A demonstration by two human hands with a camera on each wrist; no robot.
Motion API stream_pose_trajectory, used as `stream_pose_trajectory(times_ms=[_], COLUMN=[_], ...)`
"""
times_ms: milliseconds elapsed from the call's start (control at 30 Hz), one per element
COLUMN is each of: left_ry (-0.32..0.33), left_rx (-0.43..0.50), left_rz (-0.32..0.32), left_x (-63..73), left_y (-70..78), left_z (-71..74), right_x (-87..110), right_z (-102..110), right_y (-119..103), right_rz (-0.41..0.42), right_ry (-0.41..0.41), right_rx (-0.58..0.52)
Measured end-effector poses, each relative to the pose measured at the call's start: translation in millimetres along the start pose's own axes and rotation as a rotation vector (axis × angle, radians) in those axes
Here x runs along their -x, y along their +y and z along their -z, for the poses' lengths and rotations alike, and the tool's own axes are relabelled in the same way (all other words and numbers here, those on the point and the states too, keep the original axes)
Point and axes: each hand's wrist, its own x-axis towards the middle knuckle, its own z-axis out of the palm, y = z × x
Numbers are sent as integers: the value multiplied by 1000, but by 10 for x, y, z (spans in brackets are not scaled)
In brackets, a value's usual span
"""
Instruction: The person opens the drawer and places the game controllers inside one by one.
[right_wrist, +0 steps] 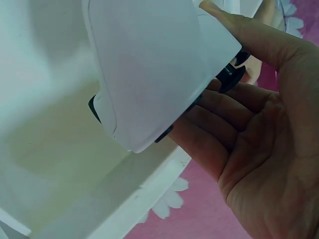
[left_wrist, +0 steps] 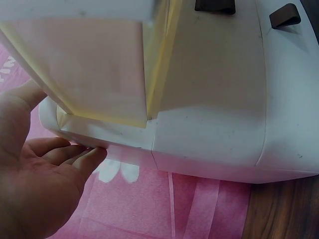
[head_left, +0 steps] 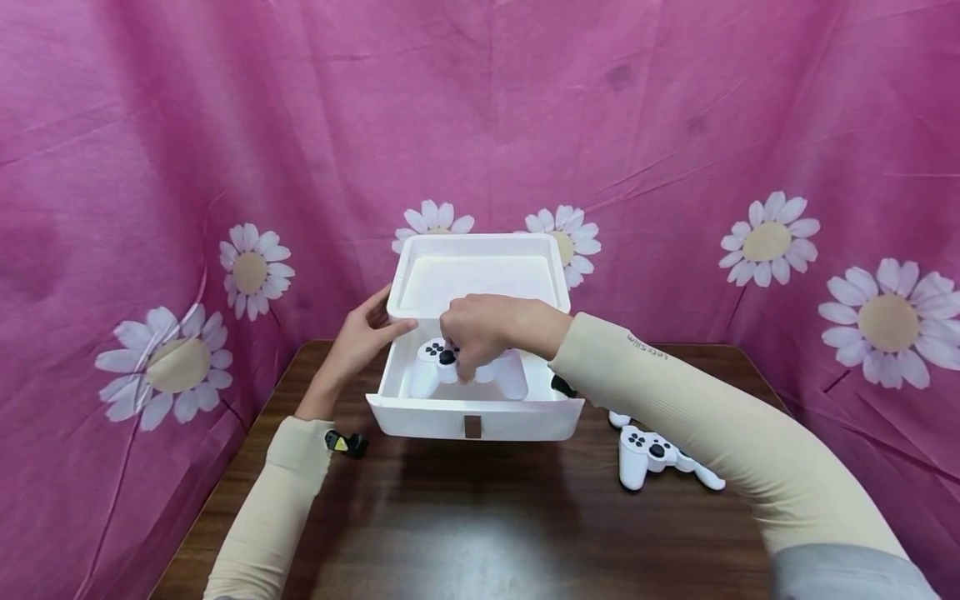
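A white drawer box (head_left: 480,287) with a raised rim on top stands at the table's far side. Its drawer (head_left: 420,417) is pulled out towards me. My right hand (head_left: 480,329) reaches over the drawer and holds a white game controller (head_left: 512,375), thumb on one side and fingers on the other. In the right wrist view the controller (right_wrist: 144,64) is tilted, its black thumbsticks facing the palm. My left hand (head_left: 360,337) rests against the box's left front corner, thumb along the front. In the left wrist view its fingers (left_wrist: 92,159) touch the box's side.
More white game controller parts show on the wooden table (head_left: 480,533) at the right; one controller (head_left: 637,458) is partly covered by my right sleeve. A brown pull tab (head_left: 472,427) sits on the drawer front. Pink flowered cloth (head_left: 480,108) hangs behind and at both sides.
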Motion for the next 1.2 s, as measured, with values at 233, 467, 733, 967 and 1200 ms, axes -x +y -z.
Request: stream_pose_trajectory(times_ms=[233, 467, 733, 967, 1200], left_ry=[2, 5, 7, 4, 12], left_rx=[4, 5, 11, 8, 13], left_rz=[18, 10, 19, 26, 21], left_x=[-28, -30, -27, -10, -9], left_y=[-5, -5, -7, -6, -7], left_z=[14, 8, -3, -5, 0], right_x=[-63, -145, -154, -134, -120], right_z=[-75, -158, -198, -195, -205], right_y=[87, 106, 100, 90, 96], right_rz=[-56, -74, -114, -135, -113], right_ry=[-23, -51, -87, -114, -99], right_rx=[-8, -11, 5, -13, 19])
